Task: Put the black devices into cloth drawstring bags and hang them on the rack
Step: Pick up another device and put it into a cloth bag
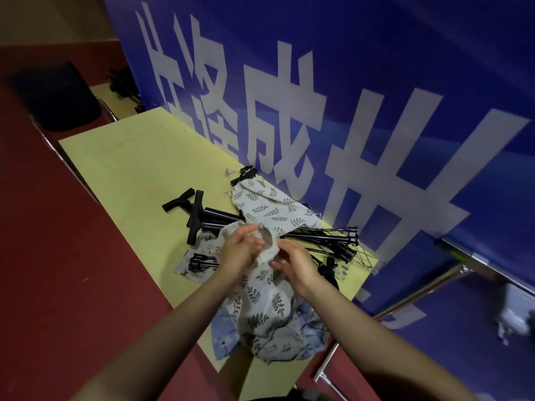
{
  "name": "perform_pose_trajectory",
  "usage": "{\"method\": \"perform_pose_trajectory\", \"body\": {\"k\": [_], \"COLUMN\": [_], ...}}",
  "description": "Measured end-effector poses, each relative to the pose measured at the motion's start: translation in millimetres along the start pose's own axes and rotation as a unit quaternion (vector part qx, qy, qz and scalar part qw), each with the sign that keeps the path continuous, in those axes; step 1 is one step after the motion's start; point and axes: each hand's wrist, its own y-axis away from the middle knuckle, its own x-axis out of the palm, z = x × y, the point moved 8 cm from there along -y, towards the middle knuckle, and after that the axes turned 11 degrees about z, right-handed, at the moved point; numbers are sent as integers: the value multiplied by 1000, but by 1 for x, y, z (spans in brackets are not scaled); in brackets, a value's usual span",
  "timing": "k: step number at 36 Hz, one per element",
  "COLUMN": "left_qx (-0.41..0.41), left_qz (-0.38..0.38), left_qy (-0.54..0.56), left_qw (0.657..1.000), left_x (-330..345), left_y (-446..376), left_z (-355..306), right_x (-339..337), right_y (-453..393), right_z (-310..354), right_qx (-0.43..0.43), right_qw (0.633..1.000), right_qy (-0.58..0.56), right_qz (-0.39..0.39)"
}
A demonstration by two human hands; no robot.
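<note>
— Yellow-green tabletop (121, 157), dark red floor to its left, blue banner wall with big white characters (318, 82) tight along its far edge. Room to move?

— Left half of the tabletop bare; the clutter sits toward the banner and the near edge.

— Hands?

— Both raised over the near end. Left hand (240, 253) and right hand (295, 264) each have fingers curled in a pinching grip on the gathered mouth of a pale leaf-print cloth drawstring bag (260, 308), which hangs down onto a light blue cloth (224, 340) at the near edge.

— Devices?

— Black T-handled rod devices (202, 218) lie crossed mid-tabletop, just beyond the hands. A second leaf-print bag (269, 206) lies over them, a black end poking from its far mouth. Another small black device (199, 261) rests on a speckled cloth (185, 270), left of the hands.

— Around?

— Dark chair (55, 96) far left; metal frame bars (419, 293) at right.
</note>
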Motion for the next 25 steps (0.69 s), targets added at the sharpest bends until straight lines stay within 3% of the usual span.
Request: {"method": "perform_pose_trajectory", "body": {"k": [2,4,6,8,10,15,19,22,25], "left_qx": [48,79,28,-72,-101,5,51,83,109], "left_qz": [-55,-130,-149,-96,-38,-15,-72,-85,-41], "left_qy": [-122,-259,-329,-301,-273,-283,-195,-59,23], "left_qw": [990,954,932,946,956,959,977,991,993], "left_x": [-14,-31,-44,-50,-45,-36,-43,-56,-50], "left_y": [-3,-8,-19,-30,-32,-34,-32,-29,-24], "left_z": [-15,-32,-30,-15,-13,-52,-95,-127,-155], "right_x": [1,2,4,8,11,20,41,44,42], "right_y": [-1,-1,-2,-1,-1,-6,-11,-18,-29], "right_z": [5,8,14,22,30,57,95,125,147], "right_qx": [0,2,2,-1,-4,-20,-65,-106,-147], "right_qw": [1000,999,997,996,996,995,991,993,974], "right_qy": [-16,-41,-63,-71,-60,-64,-54,46,166], "right_qz": [16,27,40,54,59,69,106,34,-39]}}
